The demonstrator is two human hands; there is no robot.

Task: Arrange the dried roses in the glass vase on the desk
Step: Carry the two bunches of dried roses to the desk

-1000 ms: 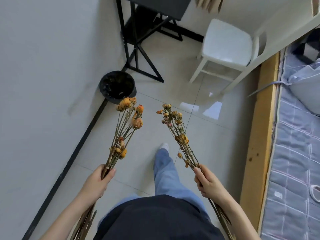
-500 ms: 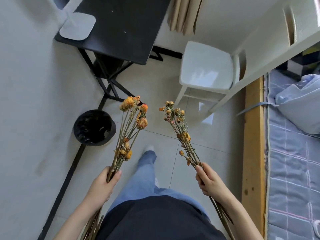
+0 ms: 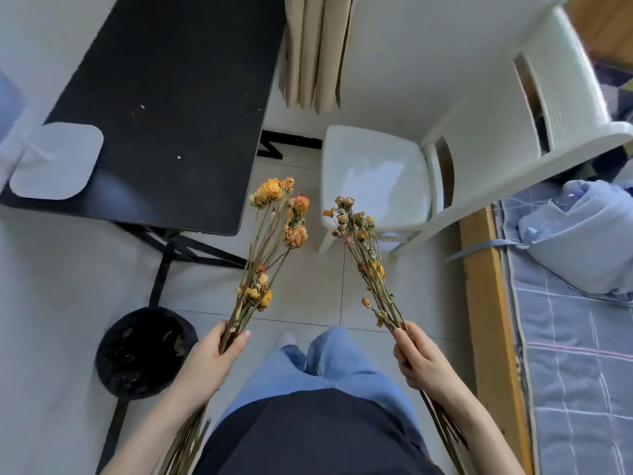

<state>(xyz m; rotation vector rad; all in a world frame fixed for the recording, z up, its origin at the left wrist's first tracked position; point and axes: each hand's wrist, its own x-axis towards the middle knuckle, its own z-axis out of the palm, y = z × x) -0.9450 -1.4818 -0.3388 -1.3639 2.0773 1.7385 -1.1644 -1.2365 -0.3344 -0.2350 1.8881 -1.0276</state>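
My left hand (image 3: 209, 363) grips a bunch of dried orange roses (image 3: 274, 228) by the stems, heads pointing up and away from me. My right hand (image 3: 419, 363) grips a second, thinner bunch of dried roses (image 3: 359, 241) the same way. Both bunches hang over the tiled floor in front of my legs. The black desk (image 3: 171, 114) stands ahead on the left, its near corner beside the left bunch's heads. No glass vase is in view.
A white lamp base (image 3: 56, 161) sits on the desk's left edge. A black bin (image 3: 144, 351) stands on the floor beside my left hand. A white chair (image 3: 376, 180) is ahead on the right, beige curtains (image 3: 315, 53) behind, and a bed with wooden rail (image 3: 489, 303) at right.
I have walked forward: the desk, chair and bin have slid down and nearer in view, and more of the desktop shows. Both hands keep holding their bunches as before.
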